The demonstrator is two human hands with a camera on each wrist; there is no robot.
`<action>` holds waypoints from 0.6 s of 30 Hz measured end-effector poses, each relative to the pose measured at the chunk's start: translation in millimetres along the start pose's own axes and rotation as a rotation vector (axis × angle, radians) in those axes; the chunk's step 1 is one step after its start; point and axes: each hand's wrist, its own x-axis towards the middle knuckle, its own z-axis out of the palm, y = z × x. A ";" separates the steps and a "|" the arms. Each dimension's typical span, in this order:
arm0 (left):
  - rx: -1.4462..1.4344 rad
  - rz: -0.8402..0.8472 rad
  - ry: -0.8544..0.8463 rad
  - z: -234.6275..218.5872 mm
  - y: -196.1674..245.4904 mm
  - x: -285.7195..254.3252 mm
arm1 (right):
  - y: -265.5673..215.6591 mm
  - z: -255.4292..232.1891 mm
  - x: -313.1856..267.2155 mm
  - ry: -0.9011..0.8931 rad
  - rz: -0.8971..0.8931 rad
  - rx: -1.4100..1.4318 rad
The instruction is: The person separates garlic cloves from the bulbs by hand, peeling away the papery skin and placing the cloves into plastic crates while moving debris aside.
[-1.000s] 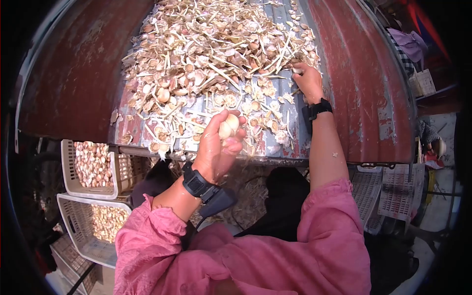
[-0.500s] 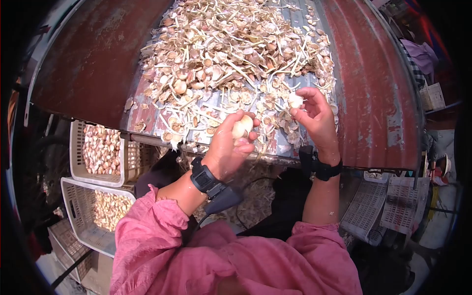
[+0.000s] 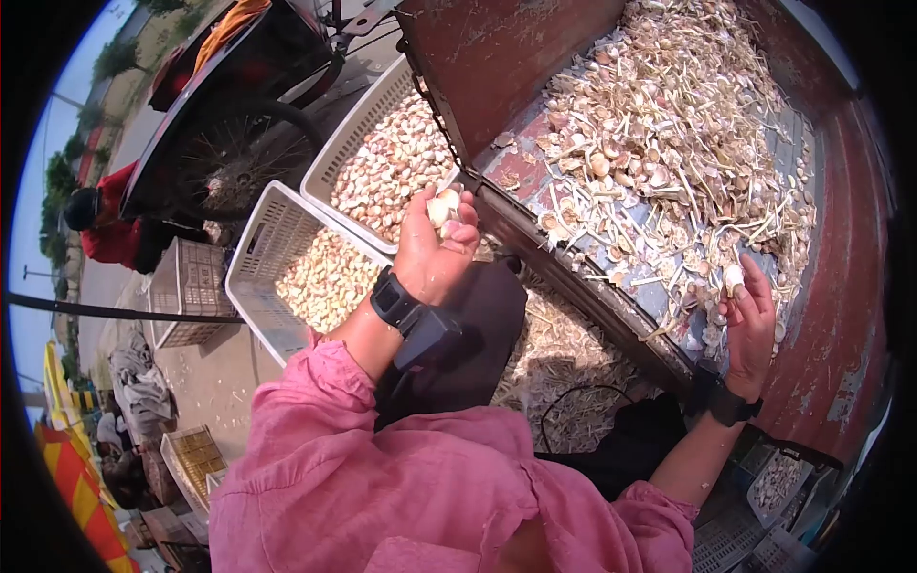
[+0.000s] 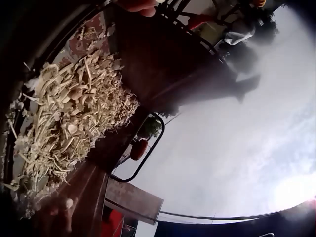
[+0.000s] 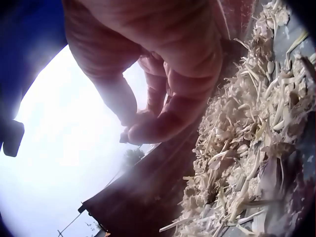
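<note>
In the head view my left hand is palm up, its fingers curled round pale garlic cloves. It is in front of the crate of pinkish cloves; a second crate with paler cloves stands beside that one. My right hand pinches a whitish piece of garlic between thumb and fingers. That hand is over the near right part of a heap of garlic skins and stems. Seen from the right wrist, the thumb and fingertips meet, largely hiding the garlic.
The heap lies on a corrugated metal bed with raised red side panels and a near edge. Scraps litter the ground below. A spoked wheel, a person in red and another crate are at the left.
The head view has swung left, bringing the crates nearer the middle. My right hand has lifted a whitish garlic piece from the heap and drawn back. My left hand still holds its cloves, now before the crates.
</note>
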 end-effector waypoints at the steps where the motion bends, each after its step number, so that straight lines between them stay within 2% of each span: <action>1: -0.029 0.082 -0.038 0.5 30.1 16.0 | -1.1 7.0 -1.3 -0.041 -0.013 -0.038; 2: 0.062 0.308 0.023 10.4 47.9 27.5 | -2.1 11.2 -2.5 -0.080 -0.026 -0.077; 3: 0.162 0.378 0.005 10.9 68.3 38.7 | 1.0 9.3 -0.7 -0.117 0.018 -0.055; 4: 0.098 0.430 0.081 0.3 95.7 65.5 | 4.7 11.8 -2.6 -0.122 0.014 -0.052; 6: 0.278 0.389 0.041 -11.1 99.1 70.5 | 8.6 17.3 -2.7 -0.137 0.043 -0.104; 7: 0.437 0.514 0.073 3.2 66.2 50.9 | 8.5 21.9 -3.9 -0.125 0.040 -0.102; 9: 0.710 0.515 -0.184 14.1 10.2 16.3 | 8.3 29.7 -6.3 -0.160 0.044 -0.117; 12: 1.057 0.202 -0.582 23.9 -81.0 -7.1 | 6.2 40.3 -8.0 -0.229 0.028 -0.139; 14: 1.160 0.060 -0.730 30.8 -128.3 -3.1 | 5.1 46.1 -8.5 -0.238 0.054 -0.183; 15: 1.166 0.100 -0.780 32.0 -150.3 1.7 | 5.9 46.4 -6.4 -0.233 0.056 -0.187; 16: 1.211 -0.002 -0.821 40.6 -160.3 2.7 | 8.1 45.8 -3.8 -0.221 0.060 -0.170; 18: 1.120 0.030 -0.905 37.5 -183.6 25.6 | 6.7 38.7 -2.7 -0.170 0.043 -0.188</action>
